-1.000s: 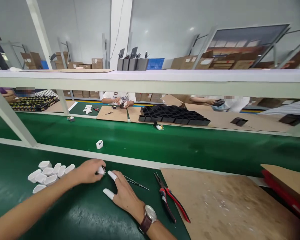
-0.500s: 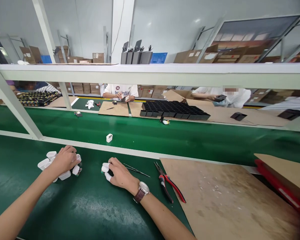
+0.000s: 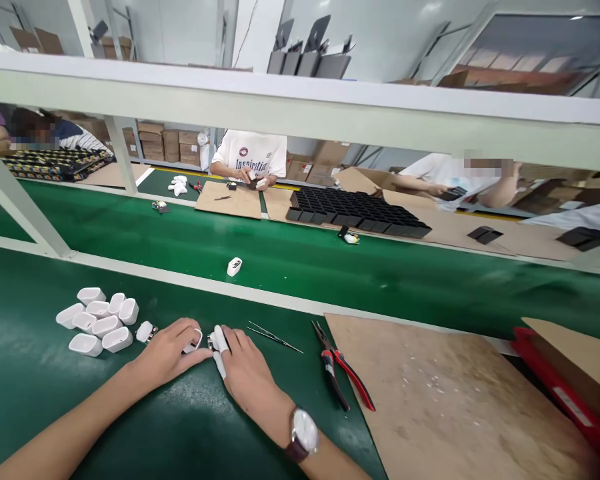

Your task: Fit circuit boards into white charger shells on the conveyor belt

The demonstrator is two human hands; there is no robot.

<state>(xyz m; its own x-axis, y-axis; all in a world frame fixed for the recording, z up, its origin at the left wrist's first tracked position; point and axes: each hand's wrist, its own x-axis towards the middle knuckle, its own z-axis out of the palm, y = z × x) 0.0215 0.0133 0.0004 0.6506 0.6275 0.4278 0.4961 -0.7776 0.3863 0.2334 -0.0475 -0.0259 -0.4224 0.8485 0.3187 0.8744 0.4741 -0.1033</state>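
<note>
My left hand (image 3: 171, 352) is closed on a white plastic housing (image 3: 196, 340), its open end toward the right. Facing it, my right hand (image 3: 250, 373), with white covers on some fingertips, pinches a small circuit board assembly (image 3: 211, 341). The two pieces are close together; a narrow gap seems to lie between them. Most of the board is hidden by the fingers. Left of my left hand lies another small board assembly with a white part (image 3: 145, 331). Beyond it, several white housings (image 3: 105, 326) stand in a cluster, open ends up.
Tweezers (image 3: 275, 337) and red-black long-nose pliers (image 3: 341, 373) lie right of my right hand, beside a brown board (image 3: 430, 393). A white housing (image 3: 235, 267) sits on the green belt (image 3: 290, 260). Co-workers sit across, near black trays (image 3: 360, 210). A red box (image 3: 555, 380) is at far right.
My left hand has moved right from the housing cluster and now holds one housing beside my right hand. The right hand keeps its board assembly. The view has tilted.
</note>
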